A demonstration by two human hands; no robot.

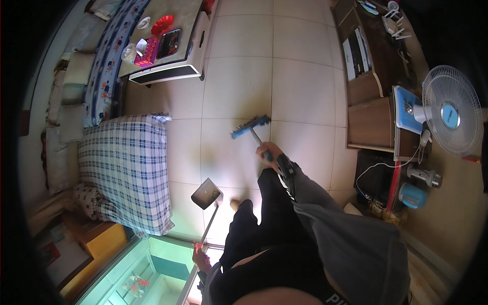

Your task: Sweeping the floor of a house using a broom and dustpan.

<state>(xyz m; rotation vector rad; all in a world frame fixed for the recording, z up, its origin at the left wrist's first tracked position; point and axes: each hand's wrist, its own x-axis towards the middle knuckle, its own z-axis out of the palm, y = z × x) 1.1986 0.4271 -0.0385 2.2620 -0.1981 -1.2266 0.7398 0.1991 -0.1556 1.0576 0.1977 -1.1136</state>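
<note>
My right hand is closed around the grey handle of a broom, whose blue, bristled head lies on the tiled floor in front of me. My left hand, lower left, grips the long handle of a dustpan. The dustpan's grey pan is just left of my feet; whether anything is in it is too small to tell.
Left: a low table bearing a tissue box, red dish and tray, a bed or sofa with checked cover, an orange cabinet. Right: brown cabinets, a standing fan, loose white cords and a blue container.
</note>
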